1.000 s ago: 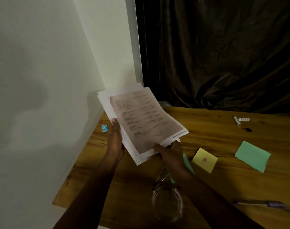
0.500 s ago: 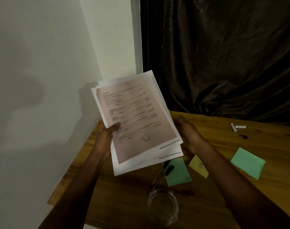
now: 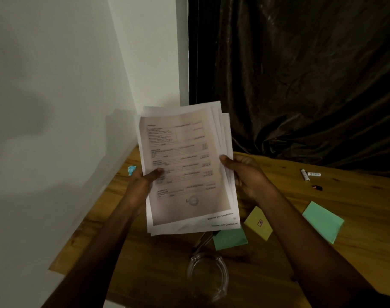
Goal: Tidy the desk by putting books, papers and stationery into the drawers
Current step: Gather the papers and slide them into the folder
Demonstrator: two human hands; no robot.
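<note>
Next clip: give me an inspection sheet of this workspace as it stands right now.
Surface: wooden desk, items scattered over it.
Job's things: stack of papers held upright above the desk. On the desk lie the right green note pad, middle green note pad, yellow note pad, white tubes and pens, which are partly hidden by the papers. No drawer in view.
Clutter: glass dish near the front edge; blue scrap by the wall; small dark object, too small to tell.
Hands: left hand and right hand each grip one side of the papers.
Cables: nothing seen.
Surroundings: pale wall on the left, dark curtain behind.
</note>
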